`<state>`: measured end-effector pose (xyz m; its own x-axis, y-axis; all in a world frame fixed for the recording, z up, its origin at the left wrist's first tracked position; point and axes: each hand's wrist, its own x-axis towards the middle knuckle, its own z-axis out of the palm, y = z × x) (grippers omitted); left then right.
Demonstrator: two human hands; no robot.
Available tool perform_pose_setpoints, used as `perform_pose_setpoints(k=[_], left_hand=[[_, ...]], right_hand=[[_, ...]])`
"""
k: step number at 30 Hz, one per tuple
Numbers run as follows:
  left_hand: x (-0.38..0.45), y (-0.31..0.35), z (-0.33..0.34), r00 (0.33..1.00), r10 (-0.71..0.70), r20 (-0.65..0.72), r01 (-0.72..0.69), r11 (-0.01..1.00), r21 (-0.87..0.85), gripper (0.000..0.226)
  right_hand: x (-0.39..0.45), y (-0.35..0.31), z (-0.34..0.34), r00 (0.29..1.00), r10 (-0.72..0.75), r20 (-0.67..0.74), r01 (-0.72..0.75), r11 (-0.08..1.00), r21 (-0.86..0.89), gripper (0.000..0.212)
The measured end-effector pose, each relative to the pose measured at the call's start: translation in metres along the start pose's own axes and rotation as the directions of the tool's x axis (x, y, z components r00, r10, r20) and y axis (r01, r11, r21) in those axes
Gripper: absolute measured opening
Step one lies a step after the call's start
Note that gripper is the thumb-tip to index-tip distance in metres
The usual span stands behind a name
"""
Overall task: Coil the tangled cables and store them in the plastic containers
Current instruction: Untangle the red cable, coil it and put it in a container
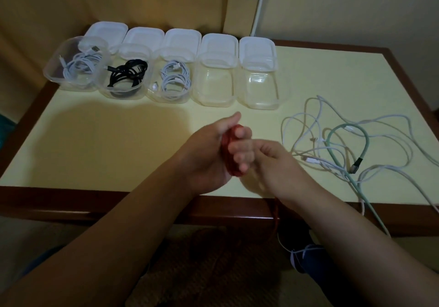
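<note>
My left hand [213, 150] grips a coil of red cable [231, 161] wrapped around its fingers, above the table's front middle. My right hand [273, 157] sits just right of the coil with fingers curled; the red cable's loose tail [276, 216] hangs below that wrist over the table edge, though the grip itself is hidden. Five clear plastic containers line the back: three hold coiled cables, white [80, 68], black [127, 74] and white [174, 80]. Two containers [215, 83] [260, 85] hold nothing. A tangle of white cables [308, 140] and a mint-green cable [342, 138] lies at the right.
Lids [142, 37] stand behind each container near the wall. The pale table [118, 140] has a brown wooden rim. Some cables trail off the front right edge toward the floor. A white pole [259, 9] rises behind the table.
</note>
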<state>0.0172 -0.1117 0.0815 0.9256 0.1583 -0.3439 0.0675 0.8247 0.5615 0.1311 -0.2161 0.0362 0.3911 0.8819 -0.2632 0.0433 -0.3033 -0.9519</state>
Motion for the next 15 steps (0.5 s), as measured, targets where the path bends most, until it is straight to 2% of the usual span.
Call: perform_pose_setpoints(k=[2, 3, 6, 8, 10, 12, 15], left_hand=[[0.001, 0.004, -0.005, 0.989, 0.092, -0.114, -0.109, 0.982, -0.156, 0.046], [0.002, 0.005, -0.009, 0.972, 0.143, -0.185, -0.177, 0.968, -0.180, 0.046], [0.009, 0.004, -0.014, 0.903, 0.248, -0.350, -0.300, 0.948, -0.102, 0.048], [0.014, 0.000, -0.013, 0.867, 0.307, -0.393, -0.306, 0.950, 0.065, 0.047], [0.015, 0.000, -0.012, 0.825, 0.400, -0.399, -0.283, 0.904, 0.321, 0.048], [0.012, 0.002, -0.014, 0.794, 0.497, -0.352, -0.225, 0.777, 0.588, 0.049], [0.006, 0.001, -0.016, 0.818, 0.538, -0.203, -0.132, 0.519, 0.844, 0.051]], right_hand=[[-0.008, -0.001, 0.006, 0.996, 0.076, 0.051, -0.073, 0.996, -0.054, 0.053], [-0.012, -0.005, 0.008, 0.994, 0.090, 0.058, -0.083, 0.991, -0.105, 0.051], [-0.022, -0.017, 0.014, 0.996, 0.059, 0.062, -0.035, 0.943, -0.332, 0.043], [-0.027, -0.022, 0.017, 0.998, 0.054, 0.024, -0.039, 0.906, -0.423, 0.041], [-0.031, -0.027, 0.018, 1.000, 0.022, -0.010, -0.024, 0.878, -0.478, 0.040], [-0.035, -0.034, 0.017, 0.999, -0.042, -0.034, 0.021, 0.886, -0.463, 0.042], [-0.040, -0.044, 0.015, 0.989, -0.133, -0.072, 0.097, 0.925, -0.367, 0.039]])
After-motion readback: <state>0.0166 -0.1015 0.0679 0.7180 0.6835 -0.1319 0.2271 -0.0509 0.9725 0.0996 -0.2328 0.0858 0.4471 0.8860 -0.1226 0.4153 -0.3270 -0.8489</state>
